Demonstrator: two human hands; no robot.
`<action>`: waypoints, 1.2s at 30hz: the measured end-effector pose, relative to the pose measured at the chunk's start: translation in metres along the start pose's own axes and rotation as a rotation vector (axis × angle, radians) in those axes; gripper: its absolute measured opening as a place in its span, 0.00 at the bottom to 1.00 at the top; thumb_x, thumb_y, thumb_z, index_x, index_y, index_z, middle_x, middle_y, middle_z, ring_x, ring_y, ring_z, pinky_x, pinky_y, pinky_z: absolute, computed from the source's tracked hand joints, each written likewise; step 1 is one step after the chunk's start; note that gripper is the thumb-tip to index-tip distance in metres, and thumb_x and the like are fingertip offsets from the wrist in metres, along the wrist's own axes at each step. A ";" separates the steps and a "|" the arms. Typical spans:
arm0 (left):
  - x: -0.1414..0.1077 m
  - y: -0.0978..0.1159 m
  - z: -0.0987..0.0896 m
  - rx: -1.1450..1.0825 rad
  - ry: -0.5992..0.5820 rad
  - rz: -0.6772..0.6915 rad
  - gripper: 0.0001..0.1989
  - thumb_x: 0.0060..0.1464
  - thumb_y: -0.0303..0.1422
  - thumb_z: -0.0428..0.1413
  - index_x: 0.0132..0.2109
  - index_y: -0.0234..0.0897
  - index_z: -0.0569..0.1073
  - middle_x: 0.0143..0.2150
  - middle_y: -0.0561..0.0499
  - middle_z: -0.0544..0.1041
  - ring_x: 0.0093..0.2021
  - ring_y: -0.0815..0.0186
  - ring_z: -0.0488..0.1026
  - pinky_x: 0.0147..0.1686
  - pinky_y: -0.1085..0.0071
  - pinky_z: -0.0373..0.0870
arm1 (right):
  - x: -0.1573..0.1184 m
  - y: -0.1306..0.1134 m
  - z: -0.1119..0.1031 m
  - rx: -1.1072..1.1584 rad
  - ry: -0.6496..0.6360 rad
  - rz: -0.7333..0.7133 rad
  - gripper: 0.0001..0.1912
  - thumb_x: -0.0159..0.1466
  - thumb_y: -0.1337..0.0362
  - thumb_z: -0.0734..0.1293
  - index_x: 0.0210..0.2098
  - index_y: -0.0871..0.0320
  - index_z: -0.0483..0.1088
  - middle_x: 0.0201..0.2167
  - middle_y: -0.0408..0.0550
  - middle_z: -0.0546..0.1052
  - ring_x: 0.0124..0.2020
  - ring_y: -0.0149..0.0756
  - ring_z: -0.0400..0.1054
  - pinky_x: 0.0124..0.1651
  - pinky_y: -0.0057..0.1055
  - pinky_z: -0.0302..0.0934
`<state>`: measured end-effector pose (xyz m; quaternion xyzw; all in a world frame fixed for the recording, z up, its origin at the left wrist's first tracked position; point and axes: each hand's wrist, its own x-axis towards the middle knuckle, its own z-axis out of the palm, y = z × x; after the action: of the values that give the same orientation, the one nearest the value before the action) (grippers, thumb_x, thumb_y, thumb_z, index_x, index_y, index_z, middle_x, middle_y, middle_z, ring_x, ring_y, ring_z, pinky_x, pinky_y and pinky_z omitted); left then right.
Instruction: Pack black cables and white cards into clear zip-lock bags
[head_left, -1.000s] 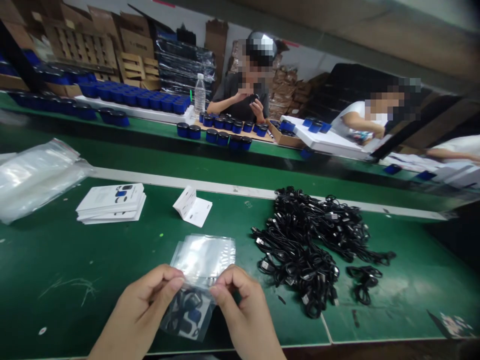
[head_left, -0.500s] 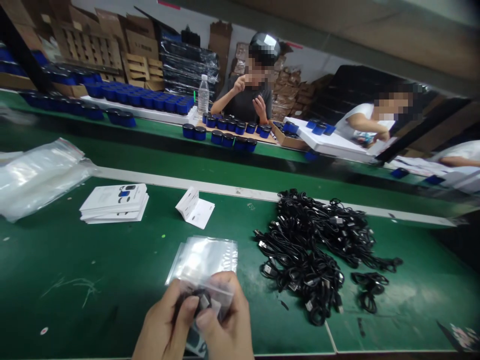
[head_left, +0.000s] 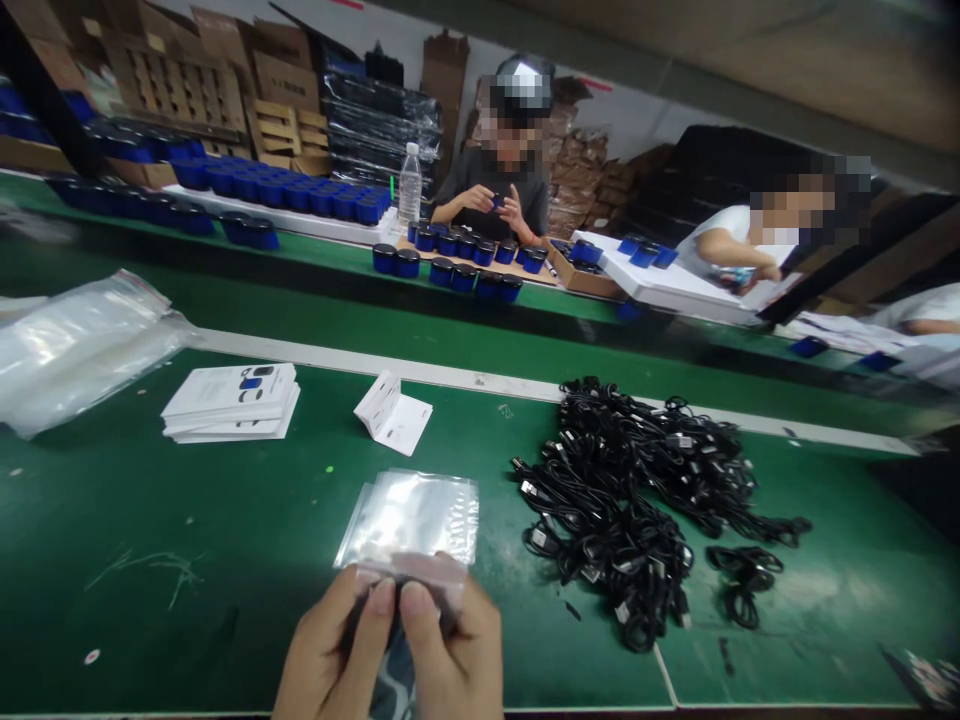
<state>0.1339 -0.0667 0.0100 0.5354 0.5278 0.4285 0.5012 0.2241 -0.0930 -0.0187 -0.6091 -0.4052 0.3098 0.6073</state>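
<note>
Okay, so the clear plastic zip bag (head_left: 409, 572) is hanging at the bottom centre of the frame, just above the green counter (head_left: 157, 490). The big change is that the hands are pulling in close together, whereas a moment ago they were spread along the bag's top edge. The left hand (head_left: 330, 645) and right hand (head_left: 454, 650) are both pinching the bag firmly near its mouth, thumbs almost touching on the front. A dark patterned piece (head_left: 394, 682) is showing inside, but I can't tell exactly what it is. Just behind, a stack of clear plastic bags (head_left: 409, 520) is lying on the counter, with a tangled heap of black cables (head_left: 607, 510) sitting to the right and white printed cards (head_left: 229, 402) sitting to the left.
</note>
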 end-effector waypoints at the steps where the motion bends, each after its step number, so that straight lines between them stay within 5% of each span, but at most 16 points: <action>1: 0.003 0.000 -0.004 -0.011 -0.032 -0.032 0.15 0.53 0.48 0.54 0.31 0.42 0.72 0.24 0.59 0.73 0.25 0.70 0.70 0.29 0.80 0.67 | 0.005 -0.002 -0.002 0.062 -0.047 0.025 0.11 0.61 0.55 0.66 0.31 0.56 0.73 0.26 0.45 0.71 0.27 0.36 0.66 0.32 0.30 0.62; 4: 0.012 -0.001 -0.017 0.032 -0.114 -0.078 0.12 0.54 0.45 0.54 0.36 0.41 0.73 0.31 0.56 0.77 0.33 0.68 0.74 0.35 0.80 0.69 | 0.017 -0.009 -0.010 0.164 -0.161 0.041 0.12 0.61 0.57 0.67 0.25 0.57 0.68 0.23 0.41 0.65 0.23 0.30 0.59 0.26 0.25 0.55; 8: 0.019 0.000 -0.030 0.151 -0.214 0.024 0.11 0.55 0.42 0.53 0.34 0.41 0.75 0.30 0.54 0.76 0.33 0.67 0.74 0.33 0.80 0.70 | 0.021 -0.015 -0.015 0.122 -0.144 -0.045 0.12 0.63 0.59 0.65 0.25 0.57 0.71 0.23 0.42 0.67 0.25 0.31 0.60 0.28 0.26 0.54; 18: 0.014 0.008 -0.027 0.082 -0.138 0.005 0.11 0.52 0.40 0.55 0.28 0.40 0.76 0.27 0.54 0.75 0.30 0.67 0.72 0.29 0.78 0.68 | 0.020 -0.019 -0.013 0.003 -0.241 -0.112 0.11 0.63 0.64 0.62 0.25 0.58 0.70 0.23 0.43 0.67 0.25 0.32 0.62 0.29 0.27 0.55; 25: 0.015 0.004 -0.035 0.072 -0.249 -0.026 0.10 0.53 0.41 0.55 0.31 0.42 0.77 0.29 0.54 0.75 0.31 0.67 0.73 0.29 0.78 0.69 | 0.018 -0.018 -0.013 0.015 -0.237 -0.091 0.09 0.61 0.64 0.64 0.25 0.57 0.71 0.22 0.43 0.69 0.26 0.32 0.63 0.30 0.26 0.56; 36: 0.012 0.004 -0.038 0.117 -0.203 0.026 0.10 0.52 0.39 0.56 0.27 0.41 0.75 0.25 0.56 0.74 0.26 0.70 0.71 0.26 0.80 0.67 | 0.016 -0.017 -0.010 -0.069 -0.274 -0.126 0.10 0.61 0.64 0.64 0.24 0.58 0.71 0.21 0.44 0.71 0.25 0.33 0.65 0.29 0.28 0.57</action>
<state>0.0979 -0.0511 0.0180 0.6110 0.4915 0.3472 0.5143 0.2382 -0.0855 0.0010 -0.5550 -0.5321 0.3371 0.5433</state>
